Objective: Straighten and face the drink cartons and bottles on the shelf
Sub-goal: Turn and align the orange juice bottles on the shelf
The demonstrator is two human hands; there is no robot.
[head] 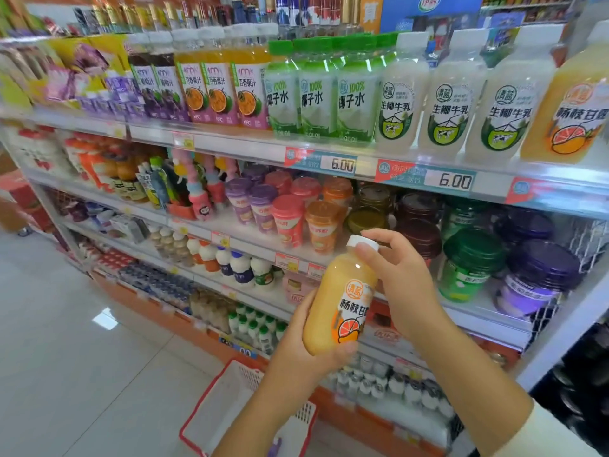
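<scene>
I hold an orange juice bottle point(342, 298) with a white cap in front of the shelves, tilted slightly right, label facing me. My left hand point(306, 344) grips its base from below. My right hand point(395, 278) wraps its upper side, fingertips on the cap. On the upper shelf point(329, 150) stand rows of bottles with labels forward: green-capped coconut water point(316, 90), white coconut milk point(451, 94), and at the far right a matching orange bottle point(573, 107).
A red and white shopping basket point(230, 404) sits on the tiled floor below my hands. Lower shelves hold cup drinks point(290, 212), lidded jars point(471, 262) and small bottles. Price tags line the shelf edges. A wire end panel point(560, 291) closes the shelf's right side.
</scene>
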